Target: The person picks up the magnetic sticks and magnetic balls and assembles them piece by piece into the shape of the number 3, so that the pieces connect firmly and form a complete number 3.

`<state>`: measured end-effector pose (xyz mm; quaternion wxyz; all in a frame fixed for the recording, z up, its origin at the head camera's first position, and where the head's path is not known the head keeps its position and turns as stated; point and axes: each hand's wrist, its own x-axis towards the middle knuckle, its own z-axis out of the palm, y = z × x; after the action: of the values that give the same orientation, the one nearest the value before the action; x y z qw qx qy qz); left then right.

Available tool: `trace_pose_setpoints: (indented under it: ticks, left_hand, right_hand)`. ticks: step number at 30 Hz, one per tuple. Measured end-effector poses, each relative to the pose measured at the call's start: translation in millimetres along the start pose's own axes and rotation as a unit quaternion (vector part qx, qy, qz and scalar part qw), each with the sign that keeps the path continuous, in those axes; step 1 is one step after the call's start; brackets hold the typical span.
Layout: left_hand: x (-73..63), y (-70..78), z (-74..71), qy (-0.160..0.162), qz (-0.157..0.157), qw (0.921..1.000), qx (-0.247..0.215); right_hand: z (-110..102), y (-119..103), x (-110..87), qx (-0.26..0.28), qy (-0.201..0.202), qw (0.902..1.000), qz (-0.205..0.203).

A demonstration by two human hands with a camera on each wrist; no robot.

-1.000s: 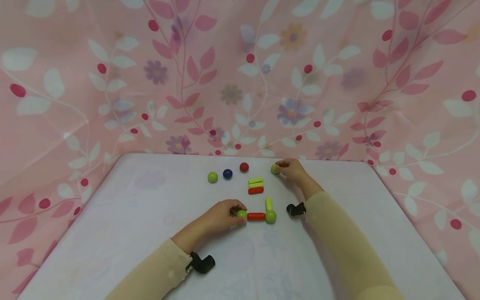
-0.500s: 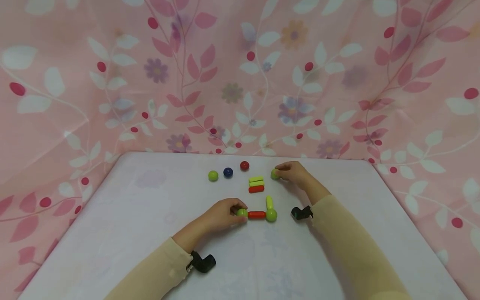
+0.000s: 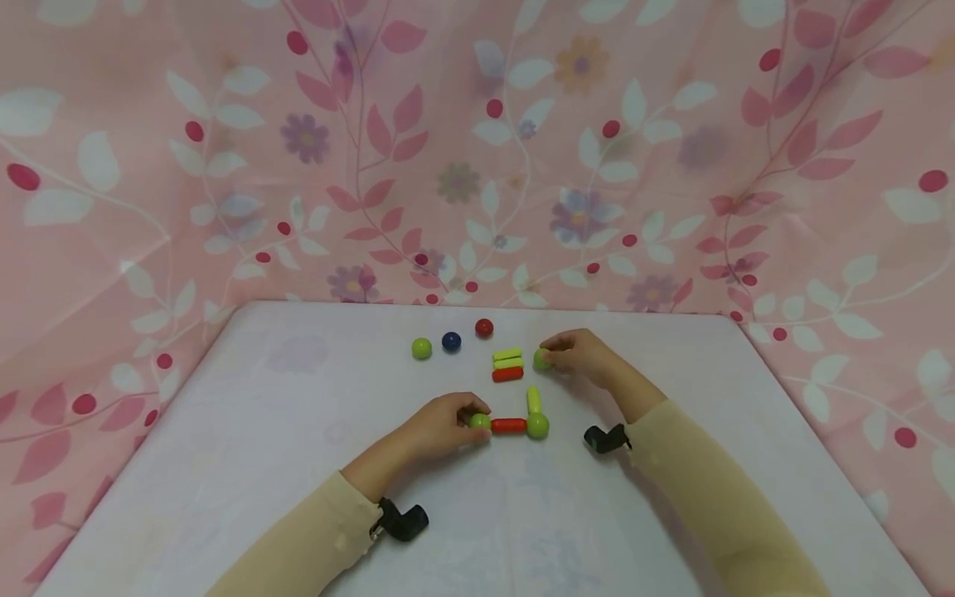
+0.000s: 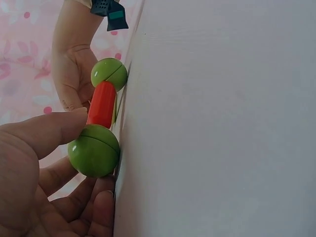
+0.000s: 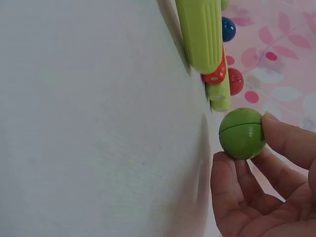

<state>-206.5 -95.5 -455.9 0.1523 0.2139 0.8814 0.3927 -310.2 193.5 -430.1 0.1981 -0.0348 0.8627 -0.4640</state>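
Observation:
My left hand (image 3: pixel 448 425) pinches a green ball (image 4: pixel 95 151) at the near left end of a joined piece. From that ball a red rod (image 3: pixel 509 425) runs right to a second green ball (image 3: pixel 538 426). A yellow-green rod (image 3: pixel 533 400) points away from this second ball toward the back. My right hand (image 3: pixel 584 356) holds a loose green ball (image 5: pixel 242 134) between thumb and fingers, beyond the end of the yellow-green rod. In the right wrist view a seam circles the held ball.
Two yellow-green rods (image 3: pixel 508 359) and a red rod (image 3: pixel 507 375) lie side by side left of my right hand. Farther back sit a green ball (image 3: pixel 421 348), a blue ball (image 3: pixel 451 342) and a red ball (image 3: pixel 484 328). A floral curtain (image 3: pixel 462 166) hangs behind the white table (image 3: pixel 298 398).
My right hand has drawn the loose green ball from the back of the table toward me, nearer the joined piece. My left hand stays on its ball.

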Motion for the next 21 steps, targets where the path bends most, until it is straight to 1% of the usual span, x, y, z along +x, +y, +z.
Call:
trace_pose_setpoints:
  ticks: [8,15,21]
  left_hand:
    - [3.5,3.2,3.2,0.000,-0.005,1.0000,0.007]
    - [8.4,7.6,7.7,-0.004,-0.023,0.9997,0.004]
    - [14.4,11.7,12.2,-0.005,-0.018,0.9998,0.003]
  right_hand:
    - [5,0,-10.0,0.006,-0.005,0.9999,-0.006]
    - [10,1,-17.8,-0.006,-0.010,0.9999,-0.008]
    - [12,2,-20.8,-0.007,-0.015,0.9997,-0.018]
